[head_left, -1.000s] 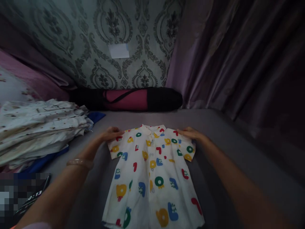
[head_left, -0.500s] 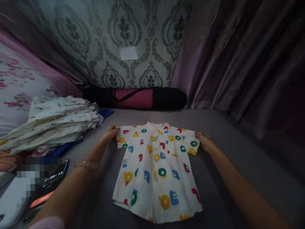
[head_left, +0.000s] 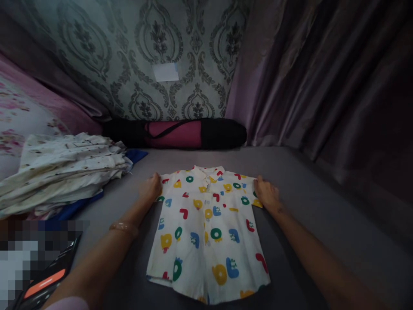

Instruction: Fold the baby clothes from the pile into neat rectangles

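Observation:
A small white shirt [head_left: 206, 232] printed with red, yellow, green and blue shapes lies flat, collar away from me, on a grey surface [head_left: 306, 202]. My left hand [head_left: 150, 189] rests on the shirt's left sleeve, fingers curled over the sleeve's edge. My right hand [head_left: 266, 193] lies on the right sleeve, covering it, fingers together on the cloth. A light bracelet sits on my left wrist.
A stack of folded pale garments [head_left: 61, 170] lies at the left on blue cloth. A black and pink rolled bag [head_left: 180, 133] lies along the patterned wall. Purple curtains [head_left: 322, 86] hang at the right. A phone [head_left: 45, 284] lies at the lower left.
Both hands have moved inward over the sleeves, so the shirt looks narrower at the shoulders. The view has shifted slightly.

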`<move>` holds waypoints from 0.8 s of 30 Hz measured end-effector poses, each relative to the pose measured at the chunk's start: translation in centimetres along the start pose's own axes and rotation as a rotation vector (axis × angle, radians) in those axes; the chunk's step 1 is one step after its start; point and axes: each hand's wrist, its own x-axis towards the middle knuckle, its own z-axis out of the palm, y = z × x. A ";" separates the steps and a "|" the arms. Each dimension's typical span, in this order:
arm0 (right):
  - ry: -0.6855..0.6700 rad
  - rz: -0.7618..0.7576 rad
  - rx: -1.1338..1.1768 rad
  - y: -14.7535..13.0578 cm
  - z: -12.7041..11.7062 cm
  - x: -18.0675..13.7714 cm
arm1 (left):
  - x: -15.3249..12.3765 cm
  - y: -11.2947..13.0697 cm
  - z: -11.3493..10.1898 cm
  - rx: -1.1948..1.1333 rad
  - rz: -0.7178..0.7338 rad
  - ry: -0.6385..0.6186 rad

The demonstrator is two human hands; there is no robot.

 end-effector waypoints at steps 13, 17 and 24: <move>0.093 -0.208 0.011 -5.1 -2.4 0.9 | 1.3 7.0 -2.6 0.029 0.415 0.170; 0.097 -0.368 0.163 -10.9 0.2 1.0 | 0.7 12.3 1.1 -0.054 0.683 0.112; -0.015 -0.344 0.233 -12.2 3.2 1.2 | 0.1 12.3 5.1 -0.117 0.691 0.036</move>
